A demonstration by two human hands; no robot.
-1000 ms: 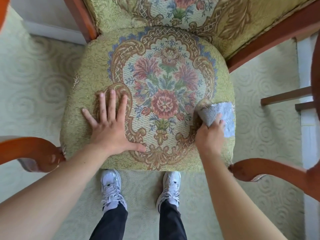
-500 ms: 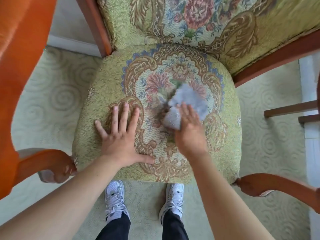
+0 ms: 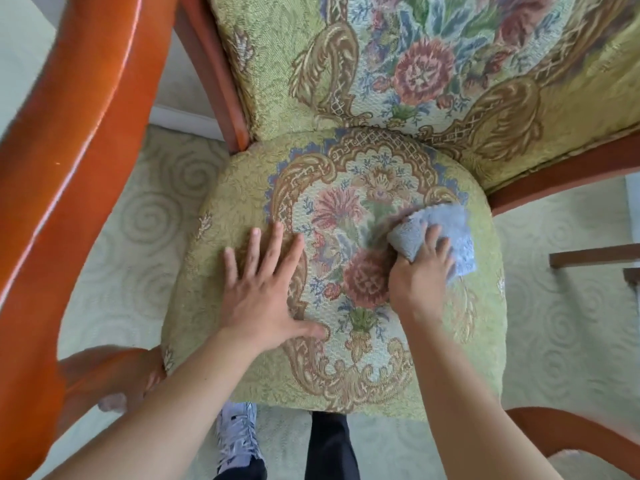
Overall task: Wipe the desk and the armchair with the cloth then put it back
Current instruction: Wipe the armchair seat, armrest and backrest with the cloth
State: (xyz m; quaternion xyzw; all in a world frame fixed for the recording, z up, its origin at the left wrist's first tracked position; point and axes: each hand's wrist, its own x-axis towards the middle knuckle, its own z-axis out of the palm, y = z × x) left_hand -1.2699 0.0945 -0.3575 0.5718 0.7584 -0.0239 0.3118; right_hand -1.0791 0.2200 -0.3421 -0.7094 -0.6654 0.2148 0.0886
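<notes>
- While splayed open, left hand (image 3: 265, 299) lies flat on seat (image 3: 242, 209), palm down.
- Right hand (image 3: 420, 278) grips one cloth (image 3: 446, 230), pressed on seat's right side.
- One armchair (image 3: 277, 64).

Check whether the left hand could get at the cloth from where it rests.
Probably yes: the left hand lies flat on the seat cushion, with only bare upholstery between it and the cloth under the right hand.
</notes>
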